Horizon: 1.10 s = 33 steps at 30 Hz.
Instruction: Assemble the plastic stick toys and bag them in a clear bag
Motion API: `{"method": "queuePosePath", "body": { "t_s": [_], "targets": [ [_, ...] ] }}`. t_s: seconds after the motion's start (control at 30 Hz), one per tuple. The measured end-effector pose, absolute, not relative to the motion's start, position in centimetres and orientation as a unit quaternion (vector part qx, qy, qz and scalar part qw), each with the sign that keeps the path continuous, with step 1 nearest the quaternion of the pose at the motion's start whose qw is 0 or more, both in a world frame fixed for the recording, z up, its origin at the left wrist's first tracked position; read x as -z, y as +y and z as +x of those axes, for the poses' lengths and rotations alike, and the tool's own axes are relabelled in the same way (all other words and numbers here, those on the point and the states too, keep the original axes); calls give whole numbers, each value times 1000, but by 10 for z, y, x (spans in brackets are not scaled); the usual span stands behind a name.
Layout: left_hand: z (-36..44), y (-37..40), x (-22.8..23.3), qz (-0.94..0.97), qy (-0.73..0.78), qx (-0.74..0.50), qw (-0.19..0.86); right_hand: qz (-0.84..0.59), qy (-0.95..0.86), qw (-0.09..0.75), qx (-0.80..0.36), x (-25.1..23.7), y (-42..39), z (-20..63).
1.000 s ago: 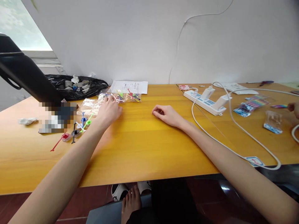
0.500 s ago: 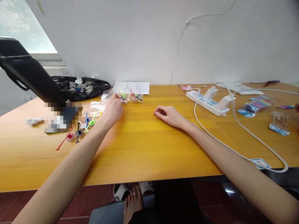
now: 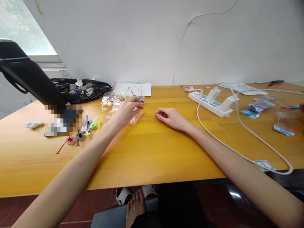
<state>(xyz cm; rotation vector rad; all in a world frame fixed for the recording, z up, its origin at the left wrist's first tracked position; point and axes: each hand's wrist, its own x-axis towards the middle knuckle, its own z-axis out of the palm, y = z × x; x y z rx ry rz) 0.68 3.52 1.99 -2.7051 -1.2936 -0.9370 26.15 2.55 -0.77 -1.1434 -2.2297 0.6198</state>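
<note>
My left hand (image 3: 128, 110) reaches over the table with its fingers bent down on a clear plastic bag (image 3: 136, 119), which sticks out under the palm and fingertips. Behind it lie more clear bags (image 3: 107, 102) with small coloured plastic pieces inside. To the left of my left wrist sit several loose plastic pieces with thin rods on round bases: a red one (image 3: 70, 139), a black one (image 3: 78, 137), a blue one (image 3: 87, 121), a green one (image 3: 92, 125), a yellow one (image 3: 99, 123) and a white one. My right hand (image 3: 171, 117) rests on the tabletop, fingers curled, with nothing visible in them.
A white power strip (image 3: 211, 104) with plugged-in chargers and looping white cables lies right of my right hand. Further right are shiny packets (image 3: 260, 106) and another person's fingers (image 3: 301, 108). A black bag (image 3: 99, 88) and a dark tilted stand (image 3: 30, 76) are at left.
My left hand has moved to the right and a little nearer, and the clear plastic bag has shifted right with it, away from the loose pieces. My right hand stays put.
</note>
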Motion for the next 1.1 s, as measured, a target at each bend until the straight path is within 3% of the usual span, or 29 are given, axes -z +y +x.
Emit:
{"method": "queuePosePath", "body": {
  "t_s": [0.23,0.53,0.9,1.1],
  "targets": [
    [28,23,-13,-904,-330,272,-20,-408,-787,322,-332,3,16,250],
    [34,14,-15,-899,-328,287,-49,-390,-771,335,-376,9,17,247],
    [29,11,-12,-898,-348,268,-31,-407,-727,435,-341,11,28,254],
    [23,16,-5,-894,-377,242,-21,-394,-719,450,-354,8,26,254]
  ]
}}
